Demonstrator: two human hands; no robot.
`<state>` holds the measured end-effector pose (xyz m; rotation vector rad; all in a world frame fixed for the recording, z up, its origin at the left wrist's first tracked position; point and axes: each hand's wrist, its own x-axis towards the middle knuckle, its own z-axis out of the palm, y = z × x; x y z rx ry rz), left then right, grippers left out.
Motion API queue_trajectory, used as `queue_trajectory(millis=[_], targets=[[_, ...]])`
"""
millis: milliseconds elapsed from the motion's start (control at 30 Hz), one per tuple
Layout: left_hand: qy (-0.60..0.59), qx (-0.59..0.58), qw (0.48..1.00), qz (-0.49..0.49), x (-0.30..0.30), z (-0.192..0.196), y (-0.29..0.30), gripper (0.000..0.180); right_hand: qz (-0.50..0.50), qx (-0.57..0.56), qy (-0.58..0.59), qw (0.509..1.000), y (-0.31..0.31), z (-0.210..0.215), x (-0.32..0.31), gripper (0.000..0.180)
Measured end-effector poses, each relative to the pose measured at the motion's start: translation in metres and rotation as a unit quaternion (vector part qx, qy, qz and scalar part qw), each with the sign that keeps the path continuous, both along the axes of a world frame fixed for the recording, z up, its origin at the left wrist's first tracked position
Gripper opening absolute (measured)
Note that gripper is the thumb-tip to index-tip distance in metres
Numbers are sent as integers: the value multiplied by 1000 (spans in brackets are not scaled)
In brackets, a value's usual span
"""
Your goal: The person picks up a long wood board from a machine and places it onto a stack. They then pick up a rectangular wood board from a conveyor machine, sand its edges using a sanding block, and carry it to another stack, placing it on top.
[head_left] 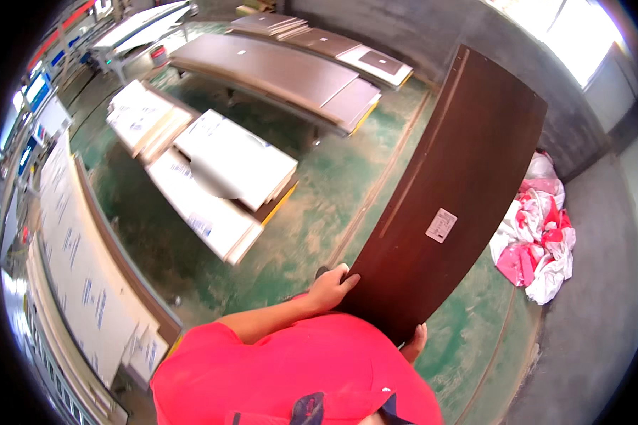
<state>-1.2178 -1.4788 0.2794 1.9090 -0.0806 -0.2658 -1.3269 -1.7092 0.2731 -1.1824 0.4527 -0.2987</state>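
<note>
A long dark brown panel [446,177] rises in front of me, its near end against my red shirt and its far end reaching up toward the wall. A small white label [441,225] is stuck on its face. My left hand [331,289] grips the panel's left edge near the bottom, thumb on the face and the other fingers partly hidden. On the opposite edge, low down, my right hand [415,344] holds the panel; most of its fingers are behind the board.
White-faced board stacks [227,156] lie left of the panel. Beyond them stands a long stack of brown boards [269,67]. More boards [85,283] line the far left. A pile of red and white bags [539,234] rests by the grey wall [595,227] at right.
</note>
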Motion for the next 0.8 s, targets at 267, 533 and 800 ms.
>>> queue_trajectory(millis=[267,533,800], targets=[[-2,5,997,-82,262,42,-57,39,-67,13,19,997,-36,29,224,45],[-23,-7,999,35,471,14,-123,42,11,18,-7,1000,-122,10,475,35],[24,18,994,106,669,34,-193,43,109,22,-6,994,-210,44,724,15]])
